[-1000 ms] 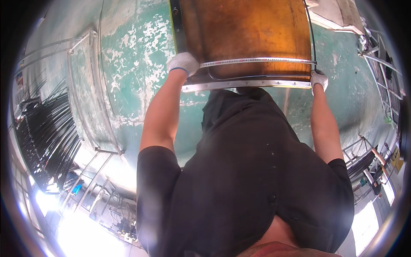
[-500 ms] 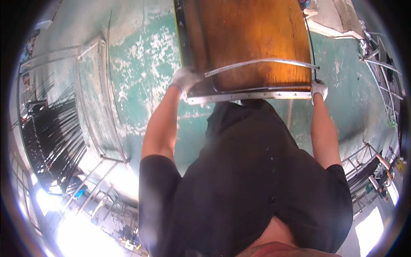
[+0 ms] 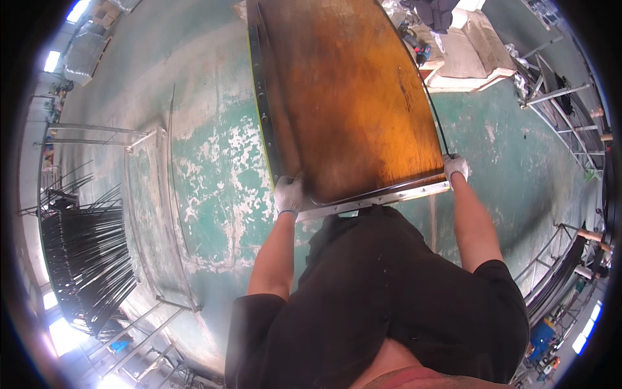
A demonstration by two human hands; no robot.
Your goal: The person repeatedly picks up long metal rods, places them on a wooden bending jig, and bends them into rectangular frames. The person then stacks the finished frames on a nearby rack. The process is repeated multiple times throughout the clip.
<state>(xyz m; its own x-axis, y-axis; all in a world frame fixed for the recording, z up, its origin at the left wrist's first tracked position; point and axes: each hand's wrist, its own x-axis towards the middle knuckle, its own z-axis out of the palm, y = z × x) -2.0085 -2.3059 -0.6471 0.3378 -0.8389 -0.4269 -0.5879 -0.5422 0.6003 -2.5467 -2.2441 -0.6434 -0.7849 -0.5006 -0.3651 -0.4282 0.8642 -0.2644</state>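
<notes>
A worn orange-brown tabletop point(image 3: 356, 97) stretches away from me, with a pale metal strip point(image 3: 376, 200) full of holes along its near edge. A thin black bent rod point(image 3: 389, 188) lies just inside that strip and curves round at the near left corner. My left hand point(image 3: 289, 194), in a white glove, is closed at the near left corner; what its fingers hold is hidden. At the near right corner my right hand point(image 3: 457, 166), also gloved, has its fingers closed round the black rod where it meets the corner.
A dark rail with a yellow-green edge point(image 3: 262, 104) borders the tabletop's left side. Beyond its right side are a cushioned beige seat point(image 3: 470, 58) and a power drill point(image 3: 422, 53). A rack of black rods point(image 3: 91, 259) stands at the left, metal frames point(image 3: 564, 97) at the right.
The bowed silver measuring tape that spanned between my hands is out of sight. My view has shifted, so the tabletop sits lower and tilted. The right hand remains at the near right corner.
</notes>
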